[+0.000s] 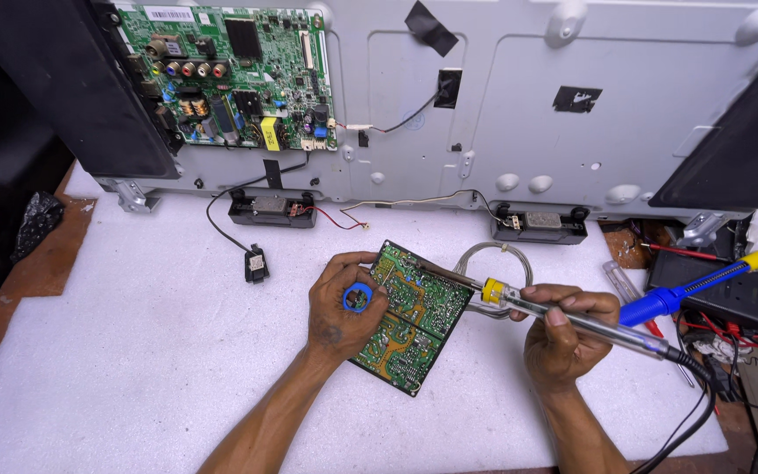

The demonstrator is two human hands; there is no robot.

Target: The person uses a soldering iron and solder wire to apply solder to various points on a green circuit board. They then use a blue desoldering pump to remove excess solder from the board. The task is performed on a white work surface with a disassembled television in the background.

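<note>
A green circuit board (414, 316) lies flat and turned cornerwise near the middle of the white bench, solder side up. A soldering iron (563, 318) slants across it, tip touching the board's upper edge, and a small blue solder spool (358, 298) rests on its left part.

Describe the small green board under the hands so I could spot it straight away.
Start at the big grey panel standing along the back of the white table. In front of it, the small green board lies tilted between the left hand and right hand. Unlike the mounted circuit board, it lies loose, solder side up.

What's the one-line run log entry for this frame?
left hand: holds green circuit board and blue ring | right hand: grips soldering iron, tip on board | surface: white foam sheet
</note>
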